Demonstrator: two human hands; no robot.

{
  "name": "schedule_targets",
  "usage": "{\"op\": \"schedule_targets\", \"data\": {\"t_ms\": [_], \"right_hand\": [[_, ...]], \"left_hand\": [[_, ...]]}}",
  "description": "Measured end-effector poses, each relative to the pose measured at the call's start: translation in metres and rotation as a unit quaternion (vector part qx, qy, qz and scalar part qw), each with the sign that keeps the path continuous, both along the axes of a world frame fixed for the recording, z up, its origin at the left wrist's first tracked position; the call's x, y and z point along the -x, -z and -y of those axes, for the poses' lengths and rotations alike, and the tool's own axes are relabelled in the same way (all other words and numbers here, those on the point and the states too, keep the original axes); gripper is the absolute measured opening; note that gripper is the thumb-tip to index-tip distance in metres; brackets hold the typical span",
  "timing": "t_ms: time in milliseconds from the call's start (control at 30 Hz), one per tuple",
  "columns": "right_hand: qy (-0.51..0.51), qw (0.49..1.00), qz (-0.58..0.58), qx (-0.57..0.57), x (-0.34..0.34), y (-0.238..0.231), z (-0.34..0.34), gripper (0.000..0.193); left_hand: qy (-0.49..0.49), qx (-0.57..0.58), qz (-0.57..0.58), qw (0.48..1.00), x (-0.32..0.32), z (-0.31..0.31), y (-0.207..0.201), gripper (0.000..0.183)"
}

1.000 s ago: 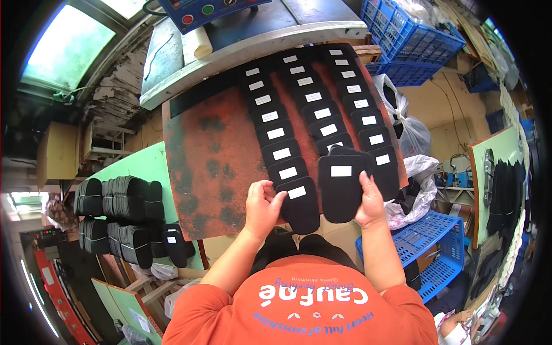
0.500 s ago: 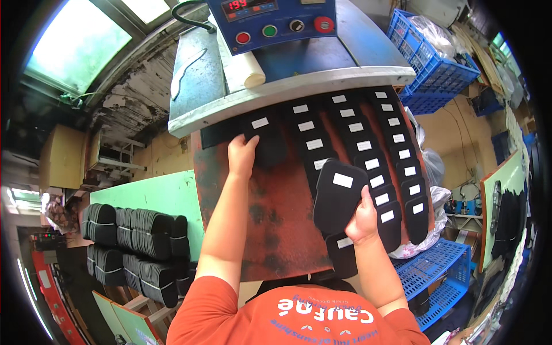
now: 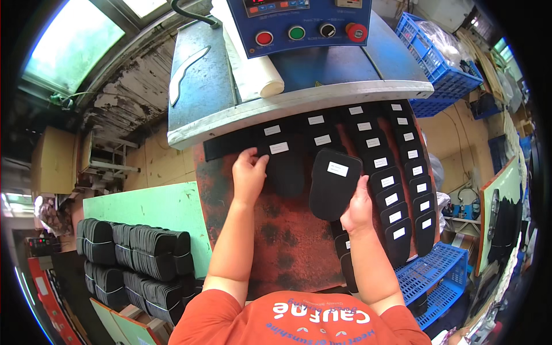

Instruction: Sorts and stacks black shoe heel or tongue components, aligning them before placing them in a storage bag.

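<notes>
From where I stood, the person's right hand [image 3: 357,207] was clamped on a small stack of black, flat, sole-shaped pads [image 3: 330,190], thumb along the right edge and fingers hidden beneath. The stack was held label side up over the middle of the rust-red, dark-blotched tabletop [image 3: 270,247], probably so the white rectangular label stayed readable and the pads lay within easy reach of the other hand.

The left hand [image 3: 249,175] was farther left, thumb and forefinger parted beside a single black labelled pad [image 3: 287,172] lying flat near the far edge; I could not tell whether they touched it.

To the right, overlapping columns of matching black pads [image 3: 397,241] ran from far to near, seemingly lapped to save room while leaving each label bare. Beyond them stood a machine with a blue control box [image 3: 293,43]. At left, banded black bundles [image 3: 98,238] sat by a pale green board [image 3: 144,210], the bands presumably holding them together.
</notes>
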State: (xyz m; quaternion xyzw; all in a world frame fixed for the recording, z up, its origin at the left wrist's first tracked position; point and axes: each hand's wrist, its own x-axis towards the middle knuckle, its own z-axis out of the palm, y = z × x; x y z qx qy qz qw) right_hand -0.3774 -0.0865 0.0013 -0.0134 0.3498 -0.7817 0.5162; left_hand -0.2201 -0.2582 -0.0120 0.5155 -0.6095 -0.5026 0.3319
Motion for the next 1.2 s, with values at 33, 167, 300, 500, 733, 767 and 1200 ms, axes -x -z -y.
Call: {"op": "schedule_targets", "data": {"t_ms": [33, 167, 300, 500, 733, 767, 1200], "right_hand": [[-0.005, 1.000, 0.006, 0.017, 0.002, 0.003, -0.002, 0.048], [-0.007, 1.000, -0.008, -0.019, -0.009, 0.006, 0.004, 0.036], [-0.010, 0.997, -0.026, -0.067, -0.016, 0.017, 0.006, 0.036], [0.006, 1.000, -0.006, -0.018, 0.000, -0.007, -0.001, 0.041], [-0.021, 0.988, -0.059, -0.139, -0.027, 0.002, -0.006, 0.036], [-0.021, 0.988, -0.058, -0.140, -0.025, 0.003, -0.010, 0.036], [-0.119, 0.975, -0.133, -0.134, -0.038, 0.011, -0.050, 0.043]], "left_hand": [[-0.004, 0.008, 0.053, 0.999, 0.000, 0.007, -0.003, 0.035], [0.016, 0.129, 0.164, 0.978, -0.009, 0.004, 0.016, 0.039], [0.118, -0.089, -0.077, 0.986, 0.007, -0.054, -0.021, 0.031], [-0.012, -0.019, 0.027, 0.999, -0.013, -0.032, 0.012, 0.028], [0.098, -0.092, -0.112, 0.985, -0.006, -0.072, -0.006, 0.037], [0.092, -0.108, -0.108, 0.984, -0.005, -0.079, -0.011, 0.033], [0.075, -0.102, -0.096, 0.987, -0.016, -0.126, -0.010, 0.034]]}}
